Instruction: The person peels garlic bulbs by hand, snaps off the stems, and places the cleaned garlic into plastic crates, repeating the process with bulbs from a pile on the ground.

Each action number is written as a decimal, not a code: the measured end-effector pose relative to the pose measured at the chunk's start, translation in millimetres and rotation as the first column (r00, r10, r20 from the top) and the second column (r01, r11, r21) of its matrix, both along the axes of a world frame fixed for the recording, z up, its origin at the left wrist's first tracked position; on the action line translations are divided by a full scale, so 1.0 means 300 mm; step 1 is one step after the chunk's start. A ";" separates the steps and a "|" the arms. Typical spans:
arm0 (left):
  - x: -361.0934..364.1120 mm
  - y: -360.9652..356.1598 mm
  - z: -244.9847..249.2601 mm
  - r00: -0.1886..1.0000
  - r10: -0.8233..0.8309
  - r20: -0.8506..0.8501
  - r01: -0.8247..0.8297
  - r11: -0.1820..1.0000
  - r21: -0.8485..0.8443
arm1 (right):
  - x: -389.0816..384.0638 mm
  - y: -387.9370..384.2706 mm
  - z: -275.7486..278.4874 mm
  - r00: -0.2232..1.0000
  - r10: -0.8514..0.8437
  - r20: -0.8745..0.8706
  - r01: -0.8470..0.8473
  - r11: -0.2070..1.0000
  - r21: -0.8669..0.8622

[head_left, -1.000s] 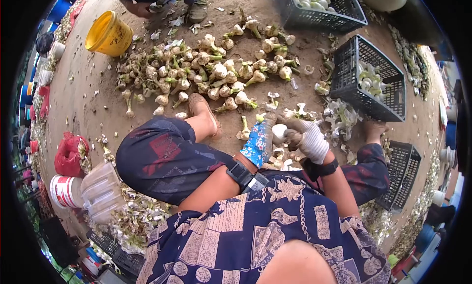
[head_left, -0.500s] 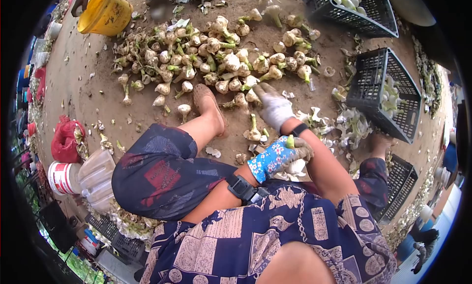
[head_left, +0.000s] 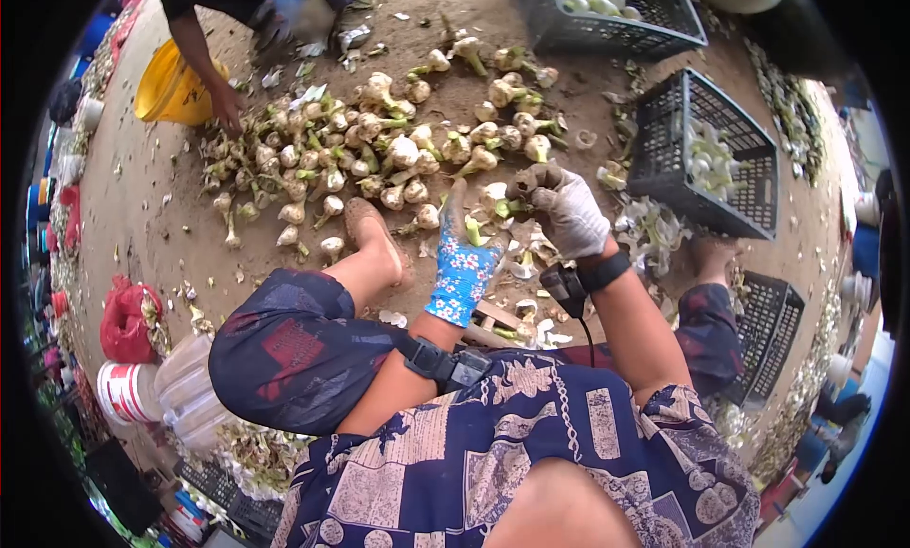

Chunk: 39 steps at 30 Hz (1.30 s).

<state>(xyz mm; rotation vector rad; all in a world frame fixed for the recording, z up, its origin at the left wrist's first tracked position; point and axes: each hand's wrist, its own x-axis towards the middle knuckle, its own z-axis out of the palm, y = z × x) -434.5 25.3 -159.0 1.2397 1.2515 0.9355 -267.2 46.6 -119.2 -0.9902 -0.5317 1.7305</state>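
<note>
My left hand [head_left: 464, 268], in a blue floral glove, is closed around a garlic bulb with a cut green stem [head_left: 474, 230] showing between thumb and fingers. Most of that bulb is hidden by the glove. To its right, my right hand [head_left: 567, 211] wears a soiled white glove, its fingers curled in. A green garlic stem [head_left: 512, 209] pokes out at its fingertips; the bulb is partly covered. Just beyond both hands spreads a heap of unpeeled garlic bulbs [head_left: 332, 150] on bare soil. Peeled skins [head_left: 649, 230] litter the ground beside my right hand.
Two black crates [head_left: 706, 155] [head_left: 607, 27] holding white garlic stand on the right and at the back. Another black crate [head_left: 763, 339] is near my foot. A co-worker's hand [head_left: 227, 107] is by a yellow bucket [head_left: 171, 88]. A red net bag [head_left: 130, 320] lies left.
My right hand has drawn back from the heap with a garlic bulb. My left hand has moved left and forward with its bulb. A co-worker's arm has come in beside the yellow bucket.
</note>
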 end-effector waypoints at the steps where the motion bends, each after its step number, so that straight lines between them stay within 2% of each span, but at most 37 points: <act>1: 0.012 -0.008 0.019 0.986 -0.100 0.134 0.105 0.994 -0.034 | 0.028 -0.044 0.055 0.998 0.013 -0.054 -0.012 1.000 0.009; 2: 0.022 -0.010 0.061 0.946 -0.191 0.264 0.212 0.976 -0.055 | 0.045 -0.087 0.085 0.987 0.009 -0.158 -0.003 0.999 0.039; 3: 0.021 -0.008 0.106 0.923 -0.375 0.091 0.362 0.923 0.131 | 0.056 -0.129 0.124 0.969 -0.021 -0.247 0.029 0.999 0.030; 4: 0.029 -0.023 0.127 0.915 -0.392 0.091 0.378 0.915 0.143 | 0.061 -0.164 0.162 0.941 -0.045 -0.336 0.055 0.998 0.020; 5: 0.037 -0.038 0.143 0.870 -0.386 0.307 0.383 0.921 0.073 | 0.073 -0.197 0.156 0.897 -0.085 -0.434 0.094 0.996 -0.002; 6: 0.042 -0.052 0.156 0.789 -0.347 0.507 0.401 0.916 0.001 | 0.077 -0.221 0.169 0.897 -0.091 -0.432 0.106 0.994 0.011; 8: 0.047 -0.075 0.165 0.775 -0.382 0.504 0.406 0.912 0.067 | 0.074 -0.252 0.205 0.897 -0.235 -0.375 0.212 0.972 -0.102; 9: 0.042 -0.094 0.179 0.856 -0.394 0.336 0.362 0.919 0.154 | 0.067 -0.267 0.231 0.924 -0.238 -0.299 0.253 0.967 0.012; 10: 0.039 -0.107 0.192 0.915 -0.372 0.159 0.328 0.912 0.246 | 0.073 -0.293 0.210 0.918 -0.319 -0.237 0.333 0.943 0.019; 11: 0.039 -0.108 0.204 0.915 -0.371 0.157 0.324 0.909 0.261 | 0.089 -0.324 0.183 0.941 -0.320 -0.109 0.320 0.947 -0.019; 12: 0.038 -0.105 0.211 0.934 -0.353 0.052 0.315 0.885 0.343 | 0.090 -0.342 0.186 0.950 -0.311 0.019 0.311 0.948 -0.064; 13: 0.035 -0.114 0.219 0.944 -0.326 -0.052 0.317 0.851 0.419 | 0.086 -0.369 0.189 0.983 -0.182 0.020 0.183 0.980 -0.081; 14: 0.033 -0.126 0.229 0.944 -0.294 -0.152 0.330 0.808 0.488 | 0.057 -0.398 0.185 0.961 -0.142 0.238 0.149 0.989 -0.012; 15: 0.036 -0.139 0.251 0.921 -0.290 -0.261 0.382 0.805 0.453 | 0.020 -0.403 0.213 0.907 -0.116 0.404 0.133 0.991 -0.015; 16: 0.037 -0.145 0.267 0.918 -0.299 -0.260 0.390 0.798 0.459 | -0.013 -0.404 0.249 0.824 -0.087 0.560 0.118 0.993 -0.020; 17: 0.033 -0.148 0.280 0.886 -0.313 -0.342 0.454 0.738 0.499 | -0.044 -0.406 0.280 0.808 -0.190 0.558 0.199 0.979 0.045; 18: 0.027 -0.149 0.293 0.849 -0.315 -0.423 0.515 0.673 0.531 | -0.027 -0.417 0.264 0.805 -0.198 0.559 0.206 0.977 0.050; 20: 0.015 -0.151 0.307 0.837 -0.341 -0.427 0.536 0.664 0.521 | 0.019 -0.424 0.208 0.492 -0.177 0.852 -0.191 0.933 0.304; 22: 0.006 -0.160 0.305 0.840 -0.324 -0.435 0.530 0.660 0.532 | 0.020 -0.417 0.241 0.512 -0.160 0.844 -0.218 0.926 0.307; 24: -0.006 -0.152 0.302 0.822 -0.313 -0.475 0.553 0.635 0.539 | 0.012 -0.419 0.281 0.802 0.083 0.592 -0.098 0.995 -0.007; 25: -0.011 -0.149 0.300 0.803 -0.295 -0.518 0.575 0.613 0.542 | 0.009 -0.423 0.252 0.859 0.048 0.509 -0.057 0.998 0.002; 26: -0.016 -0.147 0.298 0.805 -0.296 -0.515 0.572 0.618 0.539 | 0.006 -0.425 0.253 0.858 0.054 0.510 -0.060 0.998 -0.003; 28: -0.024 -0.136 0.295 0.840 -0.364 -0.402 0.537 0.667 0.516 | 0.001 -0.421 0.265 0.864 0.068 0.499 -0.077 0.997 -0.003; 29: -0.032 -0.132 0.287 0.845 -0.365 -0.390 0.529 0.672 0.518 | -0.006 -0.418 0.273 0.818 0.075 0.570 -0.104 0.994 0.019; 30: -0.034 -0.133 0.276 0.847 -0.364 -0.387 0.526 0.677 0.515 | -0.008 -0.418 0.281 0.818 0.080 0.570 -0.107 0.994 0.014; 31: -0.036 -0.134 0.261 0.859 -0.500 -0.110 0.506 0.793 0.339 | -0.006 -0.419 0.290 0.791 0.085 0.605 -0.134 0.990 0.036; 32: -0.037 -0.135 0.244 0.823 -0.535 0.194 0.517 0.845 0.136 | -0.004 -0.420 0.295 0.765 0.089 0.638 -0.163 0.985 0.058; 33: -0.019 -0.124 0.236 0.673 -0.325 0.664 0.585 0.784 -0.209 | -0.003 -0.426 0.295 0.781 0.070 0.620 -0.184 0.975 0.122; 34: -0.033 -0.121 0.276 0.389 -0.161 0.907 0.753 0.623 -0.212 | 0.002 -0.431 0.266 0.781 0.076 0.619 -0.189 0.975 0.118; 36: -0.015 -0.133 0.225 0.302 0.170 0.938 0.839 0.421 -0.346 | 0.008 -0.437 0.210 0.730 -0.065 0.681 -0.316 0.851 0.420; 37: 0.014 -0.145 0.215 0.349 0.237 0.907 0.783 0.457 -0.421 | 0.035 -0.447 0.230 0.687 0.068 0.723 -0.360 0.897 0.257; 38: 0.008 -0.149 0.209 0.542 0.119 0.832 0.643 0.578 -0.502 | 0.035 -0.443 0.239 0.688 0.065 0.723 -0.357 0.898 0.258; 39: 0.001 -0.163 0.203 0.571 0.026 0.820 0.565 0.712 -0.416 | 0.029 -0.443 0.245 0.676 0.040 0.736 -0.268 0.944 0.195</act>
